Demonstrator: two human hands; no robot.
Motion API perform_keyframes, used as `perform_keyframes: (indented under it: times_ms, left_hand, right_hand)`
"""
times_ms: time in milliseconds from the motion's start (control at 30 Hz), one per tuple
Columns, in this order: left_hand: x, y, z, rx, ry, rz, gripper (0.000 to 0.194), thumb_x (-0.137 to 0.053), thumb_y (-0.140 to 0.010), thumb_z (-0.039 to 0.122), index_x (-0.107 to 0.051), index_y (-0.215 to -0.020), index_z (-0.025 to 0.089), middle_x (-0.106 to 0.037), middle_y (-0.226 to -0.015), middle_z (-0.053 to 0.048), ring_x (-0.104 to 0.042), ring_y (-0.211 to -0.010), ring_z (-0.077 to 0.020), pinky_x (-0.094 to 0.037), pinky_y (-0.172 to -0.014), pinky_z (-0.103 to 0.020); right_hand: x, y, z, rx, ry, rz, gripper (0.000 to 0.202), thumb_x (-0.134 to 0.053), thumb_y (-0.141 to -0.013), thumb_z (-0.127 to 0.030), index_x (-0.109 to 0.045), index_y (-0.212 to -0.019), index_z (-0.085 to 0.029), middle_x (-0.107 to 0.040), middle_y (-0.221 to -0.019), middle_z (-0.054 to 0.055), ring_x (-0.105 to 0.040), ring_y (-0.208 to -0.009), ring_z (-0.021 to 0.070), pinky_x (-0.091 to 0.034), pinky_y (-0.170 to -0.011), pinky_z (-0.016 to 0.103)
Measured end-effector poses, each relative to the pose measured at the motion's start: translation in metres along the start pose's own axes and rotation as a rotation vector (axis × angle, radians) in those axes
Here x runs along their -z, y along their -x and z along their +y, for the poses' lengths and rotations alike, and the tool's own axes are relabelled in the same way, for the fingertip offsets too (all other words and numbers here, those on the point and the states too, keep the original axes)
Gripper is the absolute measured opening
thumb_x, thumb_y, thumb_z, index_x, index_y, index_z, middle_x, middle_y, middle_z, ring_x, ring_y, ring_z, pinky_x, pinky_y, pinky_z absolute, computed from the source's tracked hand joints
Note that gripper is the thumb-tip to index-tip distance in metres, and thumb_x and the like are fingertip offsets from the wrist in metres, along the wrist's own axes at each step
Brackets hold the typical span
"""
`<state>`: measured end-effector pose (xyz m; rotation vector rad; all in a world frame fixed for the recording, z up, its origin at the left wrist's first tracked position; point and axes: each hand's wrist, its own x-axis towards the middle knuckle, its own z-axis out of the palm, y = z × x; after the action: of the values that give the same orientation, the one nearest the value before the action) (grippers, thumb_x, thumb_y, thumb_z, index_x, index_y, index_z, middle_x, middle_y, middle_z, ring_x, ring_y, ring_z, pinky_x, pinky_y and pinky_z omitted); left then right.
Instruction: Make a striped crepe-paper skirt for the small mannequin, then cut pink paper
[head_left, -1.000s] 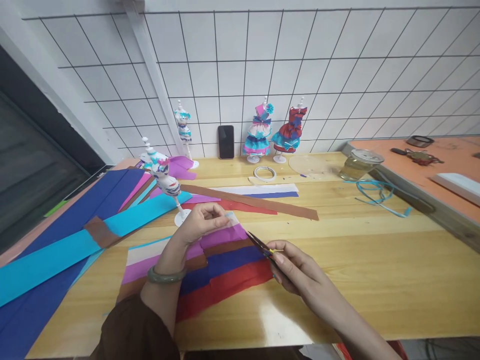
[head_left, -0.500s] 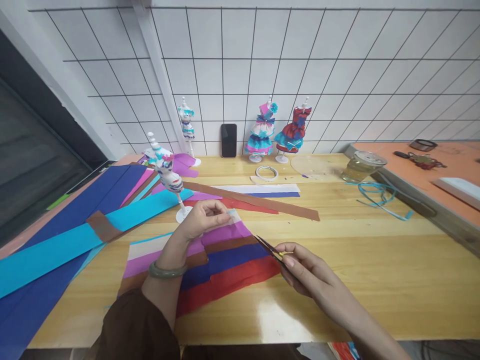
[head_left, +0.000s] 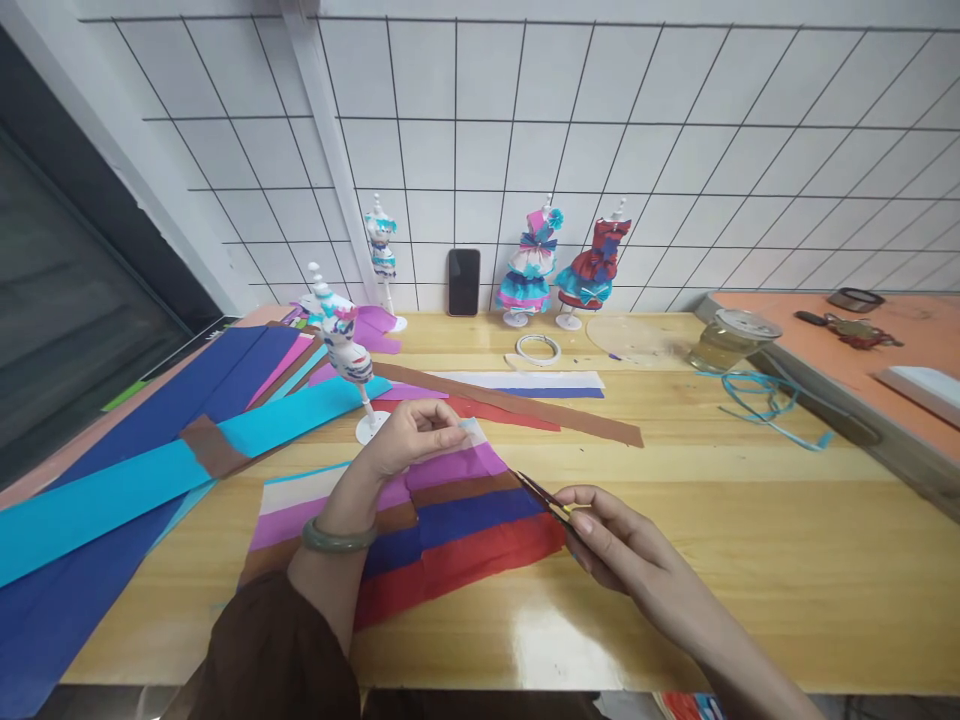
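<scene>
Layered crepe paper strips (head_left: pixel 480 510) in white, purple, brown, blue and red lie fanned on the wooden table. My left hand (head_left: pixel 420 438) pinches the top corner of these strips, thumb against fingers. Scissors (head_left: pixel 546 495) with dark blades are held in my right hand (head_left: pixel 619 540), pointing up and left. Their blades sit at the right edge of the strips, near the purple and brown layers. My left forearm hides part of the paper. Just behind my left hand stands a small white mannequin (head_left: pixel 341 335) with coloured scraps on it.
Two dressed mannequins (head_left: pixel 529 265) and a phone (head_left: pixel 464 282) stand by the tiled wall. A tape roll (head_left: pixel 538 348) lies in front of them. Long blue paper strips (head_left: pixel 150 480) cover the left side. At right are a cup (head_left: pixel 731 340) and blue ribbon (head_left: pixel 772 400).
The whole view has shifted slightly, moving the scene a little to the right. Both hands keep the same hold, with the scissors still at the paper's right edge.
</scene>
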<state>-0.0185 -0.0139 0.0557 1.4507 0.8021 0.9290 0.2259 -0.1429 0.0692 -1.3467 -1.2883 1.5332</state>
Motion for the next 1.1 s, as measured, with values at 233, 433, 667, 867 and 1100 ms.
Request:
perform_keyframes:
  times_ms: [233,433,667,867,1100]
  left_hand:
    - [-0.001,0.0,0.001,-0.009,0.021,-0.024,0.023,-0.073,-0.066,0.033,-0.06,-0.067,0.014,-0.059,-0.067,-0.001,-0.052,-0.061,-0.0092,-0.041,-0.056,-0.021]
    - [-0.003,0.001,0.003,-0.005,0.028,-0.022,0.023,-0.074,-0.065,0.033,-0.06,-0.066,0.014,-0.061,-0.068,-0.001,-0.054,-0.062,-0.0102,-0.043,-0.058,-0.022]
    - [-0.003,0.001,0.005,0.018,0.031,-0.024,0.026,-0.074,-0.064,0.034,-0.059,-0.066,0.013,-0.058,-0.061,0.001,-0.05,-0.055,-0.0076,-0.039,-0.053,-0.02]
    - [-0.004,0.0,0.004,0.022,0.044,-0.008,0.028,-0.075,-0.063,0.035,-0.059,-0.065,0.012,-0.057,-0.061,0.001,-0.048,-0.054,-0.0069,-0.036,-0.052,-0.019]
    - [-0.002,0.0,0.003,0.0,0.073,0.033,0.027,-0.075,-0.064,0.034,-0.059,-0.064,0.012,-0.057,-0.059,0.001,-0.049,-0.055,-0.0072,-0.036,-0.052,-0.019]
  right_hand:
    - [0.001,-0.002,0.002,-0.01,-0.01,-0.019,0.035,-0.048,-0.085,-0.051,-0.05,-0.106,-0.023,-0.04,-0.069,-0.003,-0.038,-0.059,0.0092,-0.034,-0.053,0.02]
    - [0.0,-0.004,-0.002,-0.008,-0.003,-0.039,0.035,-0.049,-0.084,-0.052,-0.051,-0.104,-0.023,-0.042,-0.07,-0.003,-0.038,-0.059,0.009,-0.033,-0.052,0.019]
    - [-0.004,-0.012,-0.008,-0.013,-0.041,-0.059,0.038,-0.053,-0.081,-0.054,-0.054,-0.101,-0.022,-0.041,-0.066,-0.004,-0.035,-0.055,0.0077,-0.028,-0.049,0.017]
    - [-0.008,-0.018,-0.011,-0.028,-0.096,-0.1,0.033,-0.054,-0.082,-0.051,-0.053,-0.099,-0.023,-0.041,-0.067,-0.004,-0.033,-0.056,0.007,-0.023,-0.048,0.017]
    - [-0.004,-0.016,-0.006,-0.037,-0.067,-0.085,0.038,-0.053,-0.082,-0.053,-0.05,-0.102,-0.021,-0.039,-0.062,-0.005,-0.031,-0.053,0.0069,-0.018,-0.045,0.018]
